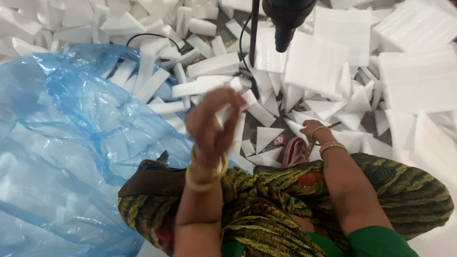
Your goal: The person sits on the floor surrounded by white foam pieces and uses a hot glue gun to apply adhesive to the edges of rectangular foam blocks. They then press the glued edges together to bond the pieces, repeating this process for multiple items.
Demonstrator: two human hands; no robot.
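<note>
While we look down, a large crumpled blue plastic bag (62,143) fills the left. Beside it our left hand (212,123) is raised, fingers curled on a white foam strip (227,108). Further right, our right hand (312,129) reaches into scattered white foam offcuts (266,135); we cannot tell its grip.

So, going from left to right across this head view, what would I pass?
Blue plastic bag → left hand, raised and blurred, with a white foam strip → pink sandal → right hand low among foam offcuts → stacked white foam sheets.
</note>
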